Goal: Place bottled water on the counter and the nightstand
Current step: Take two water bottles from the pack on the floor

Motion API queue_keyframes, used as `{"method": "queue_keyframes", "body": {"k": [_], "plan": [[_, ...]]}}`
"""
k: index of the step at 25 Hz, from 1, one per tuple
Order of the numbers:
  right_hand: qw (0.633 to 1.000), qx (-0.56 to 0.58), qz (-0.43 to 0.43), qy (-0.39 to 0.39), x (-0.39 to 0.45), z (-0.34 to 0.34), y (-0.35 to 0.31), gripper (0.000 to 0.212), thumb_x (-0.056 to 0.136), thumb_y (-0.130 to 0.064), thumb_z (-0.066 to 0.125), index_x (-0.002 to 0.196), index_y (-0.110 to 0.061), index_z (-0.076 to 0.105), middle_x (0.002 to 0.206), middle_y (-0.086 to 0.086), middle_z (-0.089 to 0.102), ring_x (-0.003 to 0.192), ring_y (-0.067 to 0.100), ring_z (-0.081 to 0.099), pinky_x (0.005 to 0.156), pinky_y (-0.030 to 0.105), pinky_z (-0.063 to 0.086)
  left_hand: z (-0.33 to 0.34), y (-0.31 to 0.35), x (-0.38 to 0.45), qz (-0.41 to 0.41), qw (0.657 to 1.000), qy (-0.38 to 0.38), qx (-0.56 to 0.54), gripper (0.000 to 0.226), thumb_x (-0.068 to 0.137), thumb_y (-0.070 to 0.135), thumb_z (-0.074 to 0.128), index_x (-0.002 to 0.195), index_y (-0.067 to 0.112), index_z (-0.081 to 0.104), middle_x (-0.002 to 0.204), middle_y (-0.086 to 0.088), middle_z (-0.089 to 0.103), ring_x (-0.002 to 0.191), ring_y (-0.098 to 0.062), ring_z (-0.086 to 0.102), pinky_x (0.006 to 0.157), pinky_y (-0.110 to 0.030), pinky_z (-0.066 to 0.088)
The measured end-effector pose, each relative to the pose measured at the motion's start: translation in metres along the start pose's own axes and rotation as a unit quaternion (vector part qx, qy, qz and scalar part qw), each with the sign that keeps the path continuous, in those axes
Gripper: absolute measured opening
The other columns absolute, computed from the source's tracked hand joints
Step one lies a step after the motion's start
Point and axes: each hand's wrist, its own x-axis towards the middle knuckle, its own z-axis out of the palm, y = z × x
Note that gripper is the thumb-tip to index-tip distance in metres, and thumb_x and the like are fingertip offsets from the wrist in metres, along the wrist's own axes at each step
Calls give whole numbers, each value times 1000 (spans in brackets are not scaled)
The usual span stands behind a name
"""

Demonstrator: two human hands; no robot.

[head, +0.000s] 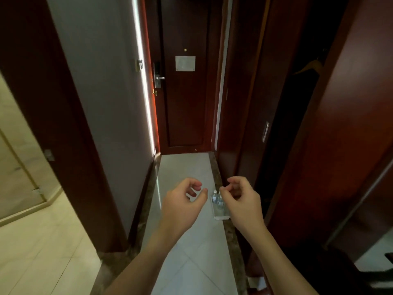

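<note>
Where floor meets wall — water bottles (218,199)

Both hands reach forward in a narrow entry hall, fingers loosely curled, holding nothing. The right hand (242,199) partly covers 2 water bottles (217,199) in a white tray (221,217) on the pale tiled floor (187,262); the left hand (182,203) hovers beside them.

The entry door (185,99) is dark reddish-brown wood, carrying a pale grey plaque (185,63) and a silver lock handle (158,76). The floor (191,241) is glossy white tile edged in mottled brown stone. The water bottles (217,198) are clear with white caps.
</note>
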Motion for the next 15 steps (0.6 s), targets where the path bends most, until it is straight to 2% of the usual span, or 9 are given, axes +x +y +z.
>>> {"method": "queue_keyframes", "body": {"k": [3,7,13,15], "plan": [[1000,9,-10,-14,88,12,2,22,87,-25,71,108,-23,63,90,-4,67,82,11,65,73,27,55,26,1,80,7,1000,0,3,13,86,22,75,94,27,65,87,11,67,80,-11,64,68,-20,51],[998,16,-28,-46,196,51,-5,22,86,-24,72,107,-24,64,90,-4,67,80,12,65,67,21,51,36,-20,179,-19,999,31,-13,10,85,26,74,92,28,66,85,11,67,79,-9,64,68,-22,53],[997,5,-29,-73,326,142,15,22,87,-23,71,108,-24,63,90,-5,66,81,12,64,71,27,54,51,-97,320,-50,998,22,-17,10,85,31,71,93,30,67,90,14,67,85,-7,64,72,-26,54],[998,-13,-29,-59,376,170,30,22,87,-24,71,107,-26,63,90,-5,67,81,10,64,71,24,53,63,-131,378,-34,999,-2,-12,12,84,35,71,95,32,67,92,15,67,86,-4,64,75,-31,57]]}}
